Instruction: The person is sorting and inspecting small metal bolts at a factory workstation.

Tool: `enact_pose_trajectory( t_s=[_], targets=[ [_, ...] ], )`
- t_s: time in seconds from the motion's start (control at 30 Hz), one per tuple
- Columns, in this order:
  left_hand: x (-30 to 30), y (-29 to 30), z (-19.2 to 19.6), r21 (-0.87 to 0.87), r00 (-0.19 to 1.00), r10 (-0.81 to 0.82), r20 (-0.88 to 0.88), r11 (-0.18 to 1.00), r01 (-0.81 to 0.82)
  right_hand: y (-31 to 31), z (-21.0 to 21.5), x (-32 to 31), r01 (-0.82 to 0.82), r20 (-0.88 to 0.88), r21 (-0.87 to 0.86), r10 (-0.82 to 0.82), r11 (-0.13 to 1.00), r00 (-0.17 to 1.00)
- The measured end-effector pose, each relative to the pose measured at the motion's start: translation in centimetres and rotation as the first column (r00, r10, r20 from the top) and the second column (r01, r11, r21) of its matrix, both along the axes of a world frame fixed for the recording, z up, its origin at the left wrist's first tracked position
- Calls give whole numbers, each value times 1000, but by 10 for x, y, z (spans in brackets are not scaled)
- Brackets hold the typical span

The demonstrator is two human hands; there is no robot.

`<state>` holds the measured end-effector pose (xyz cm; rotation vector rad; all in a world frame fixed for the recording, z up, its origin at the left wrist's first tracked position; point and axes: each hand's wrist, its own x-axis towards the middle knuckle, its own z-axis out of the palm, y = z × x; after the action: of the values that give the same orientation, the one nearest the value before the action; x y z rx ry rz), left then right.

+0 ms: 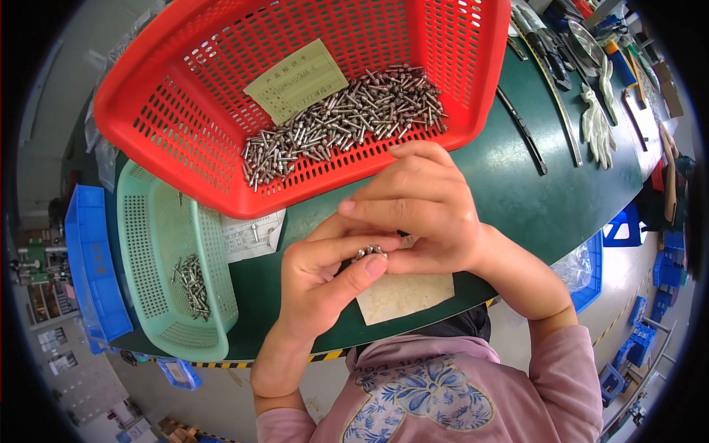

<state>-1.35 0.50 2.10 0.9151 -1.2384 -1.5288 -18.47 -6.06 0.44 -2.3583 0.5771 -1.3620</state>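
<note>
My left hand [317, 277] is closed around several small metal pins [371, 252], whose shiny ends show between thumb and fingers. My right hand [421, 214] meets it from the right, fingers bent over the left fingertips; what its own fingertips pinch is hidden. Just beyond the hands stands a large red basket [177, 171], tilted toward me, with a heap of similar metal pins [347, 118] and a yellow-green card [295, 81] inside. To the left, a pale green basket [159, 295] holds a smaller pile of pins [192, 288].
Under my hands a beige sheet [408, 297] lies on the green table [509, 199]. A printed paper [253, 235] sticks out beside the green basket. Blue bins [96, 258] flank the left edge. White gloves [597, 125] and long tools [524, 133] lie at the right.
</note>
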Motion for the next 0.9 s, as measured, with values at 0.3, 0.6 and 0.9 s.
enact_pose_trajectory(
  t_s=[0.3,0.6,0.9],
  targets=[
    [-6,-11,-1,-863,660,585,471,461,208,-4,-3,1,151,18,-93,-150,984,989],
    [-6,-11,-2,-890,605,655,453,369,267,-3,-4,0,184,14,-137,-184,973,983],
    [-7,-10,0,-883,580,667,467,384,270,-3,-4,2,187,25,-143,-186,972,982]
  ],
)
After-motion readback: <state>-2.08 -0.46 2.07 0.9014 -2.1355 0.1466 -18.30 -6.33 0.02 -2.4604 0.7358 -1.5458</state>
